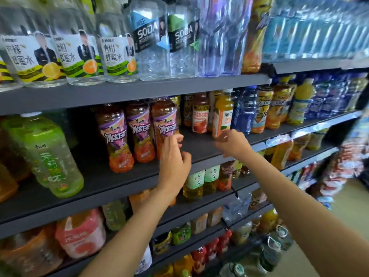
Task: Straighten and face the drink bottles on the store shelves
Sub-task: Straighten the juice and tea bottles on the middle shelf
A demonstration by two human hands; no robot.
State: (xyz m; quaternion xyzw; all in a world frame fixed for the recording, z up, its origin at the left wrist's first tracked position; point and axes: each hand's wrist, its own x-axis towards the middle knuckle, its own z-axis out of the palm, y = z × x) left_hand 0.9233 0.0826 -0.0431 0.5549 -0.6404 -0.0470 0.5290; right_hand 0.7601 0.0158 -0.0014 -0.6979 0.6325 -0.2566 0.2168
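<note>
Three iced-tea bottles with purple labels stand in a row on the second shelf (pixel 199 142). My left hand (pixel 174 162) has its fingers curled round the lower part of the rightmost one (pixel 164 118). The other two (pixel 116 136) stand to its left. My right hand (pixel 232 143) is at the base of an orange juice bottle (pixel 222 114), its fingertips at or near the label; whether they hold the bottle is unclear. A red-labelled bottle (pixel 200 113) stands set back between the two hands.
Large green tea bottles (pixel 50 154) stand at the left of the same shelf. Honey-water and soda bottles (pixel 149 41) fill the shelf above. Blue and yellow bottles (pixel 279 106) run on to the right. Lower shelves hold more drinks. The aisle floor (pixel 343 216) shows at the far right.
</note>
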